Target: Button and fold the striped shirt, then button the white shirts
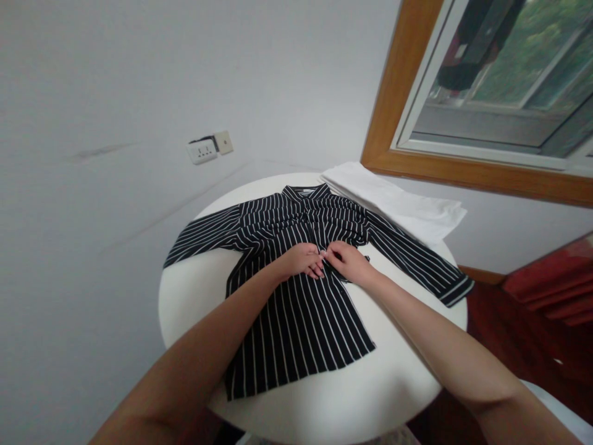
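A black shirt with white stripes (296, 334) lies front up, its collar at the far side and its sleeves spread to both sides. My left hand (303, 259) is closed on the shirt's front edge around mid-body. Right beside it, my right hand (349, 264) pinches the same front opening, and the fingertips of both hands nearly meet. Fabric bunches in folds across the chest above my hands. Below them the left front panel hangs flat toward the near hem. Any button between the fingers is too small to make out.
The shirt rests on a round white table (194, 303). A folded white cloth (403, 204) lies at the table's back right. Behind stand a white wall with a power socket (202, 151) and a wood-framed window (403, 80). Red fabric (556, 281) hangs at the right.
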Action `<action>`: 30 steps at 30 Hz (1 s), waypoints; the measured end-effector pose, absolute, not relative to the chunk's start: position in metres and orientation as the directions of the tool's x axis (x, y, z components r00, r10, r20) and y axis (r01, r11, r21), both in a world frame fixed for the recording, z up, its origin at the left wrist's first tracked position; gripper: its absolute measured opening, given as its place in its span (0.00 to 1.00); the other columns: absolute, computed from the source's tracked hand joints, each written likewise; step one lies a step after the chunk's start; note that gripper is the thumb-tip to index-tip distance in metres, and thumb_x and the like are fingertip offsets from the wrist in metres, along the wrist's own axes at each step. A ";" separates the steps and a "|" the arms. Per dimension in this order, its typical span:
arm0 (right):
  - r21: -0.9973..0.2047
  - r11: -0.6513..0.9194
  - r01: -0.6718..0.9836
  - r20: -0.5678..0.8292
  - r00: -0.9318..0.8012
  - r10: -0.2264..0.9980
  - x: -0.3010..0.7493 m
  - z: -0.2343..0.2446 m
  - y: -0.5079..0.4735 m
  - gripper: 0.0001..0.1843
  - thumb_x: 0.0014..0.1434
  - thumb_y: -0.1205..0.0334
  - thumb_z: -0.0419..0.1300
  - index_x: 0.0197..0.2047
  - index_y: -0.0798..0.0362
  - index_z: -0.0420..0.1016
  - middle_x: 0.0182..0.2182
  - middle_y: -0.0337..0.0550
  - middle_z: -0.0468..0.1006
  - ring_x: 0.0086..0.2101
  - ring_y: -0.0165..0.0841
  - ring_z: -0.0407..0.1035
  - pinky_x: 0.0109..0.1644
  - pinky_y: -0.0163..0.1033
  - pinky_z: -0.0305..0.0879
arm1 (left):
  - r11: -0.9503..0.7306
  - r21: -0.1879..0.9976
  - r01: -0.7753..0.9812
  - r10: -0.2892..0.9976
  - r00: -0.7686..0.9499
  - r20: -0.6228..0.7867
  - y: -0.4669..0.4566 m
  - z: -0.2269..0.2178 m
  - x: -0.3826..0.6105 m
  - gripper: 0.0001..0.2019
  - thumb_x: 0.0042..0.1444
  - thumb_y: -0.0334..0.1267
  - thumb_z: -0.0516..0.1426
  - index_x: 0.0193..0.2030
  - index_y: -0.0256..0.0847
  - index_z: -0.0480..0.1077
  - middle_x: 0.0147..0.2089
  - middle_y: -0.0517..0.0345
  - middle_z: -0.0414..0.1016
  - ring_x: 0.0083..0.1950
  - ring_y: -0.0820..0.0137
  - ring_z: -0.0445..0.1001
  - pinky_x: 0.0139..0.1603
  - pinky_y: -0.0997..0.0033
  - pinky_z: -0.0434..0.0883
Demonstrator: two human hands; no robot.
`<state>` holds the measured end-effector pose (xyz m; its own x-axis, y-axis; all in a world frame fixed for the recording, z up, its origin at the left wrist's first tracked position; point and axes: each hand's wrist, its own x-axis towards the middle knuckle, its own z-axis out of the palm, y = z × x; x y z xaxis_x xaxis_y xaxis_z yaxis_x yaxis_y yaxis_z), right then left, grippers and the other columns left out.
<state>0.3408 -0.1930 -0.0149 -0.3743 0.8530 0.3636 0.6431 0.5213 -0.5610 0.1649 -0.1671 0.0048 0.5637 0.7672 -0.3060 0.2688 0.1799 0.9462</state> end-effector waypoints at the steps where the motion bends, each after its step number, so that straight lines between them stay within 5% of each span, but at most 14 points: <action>1: -0.557 0.524 0.645 0.365 -0.377 0.851 0.340 -0.015 -0.193 0.16 0.64 0.56 0.49 0.27 0.52 0.62 0.26 0.39 0.66 0.31 0.30 0.62 0.38 0.35 0.57 | 0.147 0.950 0.275 0.773 0.568 -0.283 -0.168 0.005 0.165 0.10 0.54 0.37 0.58 0.28 0.36 0.62 0.25 0.60 0.71 0.25 0.74 0.75 0.26 0.76 0.71; 9: -0.705 0.453 0.545 0.326 -0.318 0.890 0.339 -0.011 -0.192 0.20 0.64 0.50 0.48 0.24 0.52 0.62 0.23 0.35 0.64 0.28 0.28 0.60 0.35 0.34 0.56 | -0.112 0.925 0.363 0.799 0.586 -0.133 -0.167 0.006 0.163 0.09 0.58 0.36 0.53 0.28 0.37 0.60 0.26 0.62 0.71 0.22 0.77 0.73 0.17 0.82 0.63; 16: -0.819 0.350 0.454 0.259 -0.252 0.933 0.342 -0.009 -0.191 0.22 0.62 0.45 0.48 0.28 0.53 0.68 0.24 0.37 0.68 0.28 0.29 0.63 0.35 0.34 0.60 | -0.083 0.935 0.344 0.854 0.508 -0.111 -0.168 0.011 0.166 0.09 0.58 0.34 0.52 0.27 0.37 0.60 0.25 0.61 0.71 0.21 0.78 0.71 0.17 0.82 0.62; 23: -0.749 0.437 0.499 0.324 -0.299 0.898 0.349 0.013 -0.201 0.21 0.62 0.45 0.50 0.31 0.52 0.72 0.28 0.40 0.73 0.32 0.32 0.66 0.38 0.36 0.63 | 0.066 0.974 0.217 0.952 0.277 -0.126 -0.153 0.013 0.158 0.12 0.58 0.39 0.51 0.25 0.38 0.62 0.20 0.63 0.66 0.19 0.79 0.64 0.20 0.80 0.60; 30: -0.721 0.458 0.520 0.298 -0.364 0.882 0.355 0.013 -0.199 0.15 0.59 0.49 0.56 0.32 0.52 0.75 0.31 0.41 0.75 0.33 0.32 0.68 0.40 0.38 0.62 | -0.027 0.971 0.237 0.990 0.144 -0.008 -0.140 0.007 0.144 0.15 0.59 0.41 0.51 0.23 0.38 0.64 0.15 0.65 0.59 0.16 0.80 0.57 0.17 0.80 0.55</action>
<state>0.3552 -0.1990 0.0126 -0.3640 0.8823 0.2984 0.5200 0.4584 -0.7207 0.1436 -0.1404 0.0068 0.1440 0.9895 -0.0078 0.2370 -0.0268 0.9711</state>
